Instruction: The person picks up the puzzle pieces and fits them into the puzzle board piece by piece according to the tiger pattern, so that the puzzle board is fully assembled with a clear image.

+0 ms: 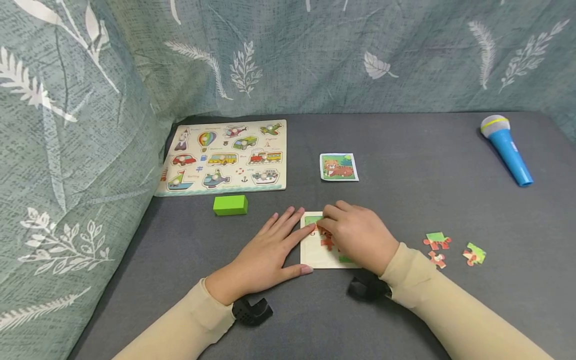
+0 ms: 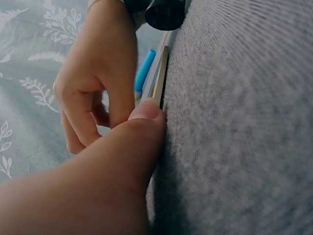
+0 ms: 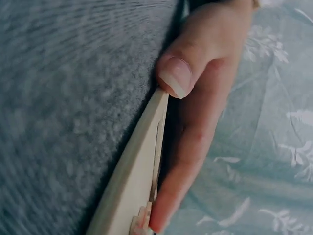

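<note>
A square wooden puzzle tray (image 1: 315,258) lies on the table, with orange-and-green jigsaw pieces (image 1: 327,241) partly filling it. My left hand (image 1: 265,255) is spread flat at its left side, index fingertip over the tray and thumb (image 3: 177,78) at its near left corner. My right hand (image 1: 360,232) bends down over the tray, fingertips pinching a small puzzle piece near the upper left, mostly hidden by the fingers. In the left wrist view the right hand (image 2: 100,68) shows bent fingers beyond the left thumb (image 2: 146,115).
Loose puzzle pieces (image 1: 436,241) lie to the right, one piece (image 1: 474,254) farther out. A tiger picture card (image 1: 339,167) is behind the tray. Back left are a vehicle peg board (image 1: 243,180) and a green block (image 1: 230,205); a blue toy microphone (image 1: 508,152) lies back right.
</note>
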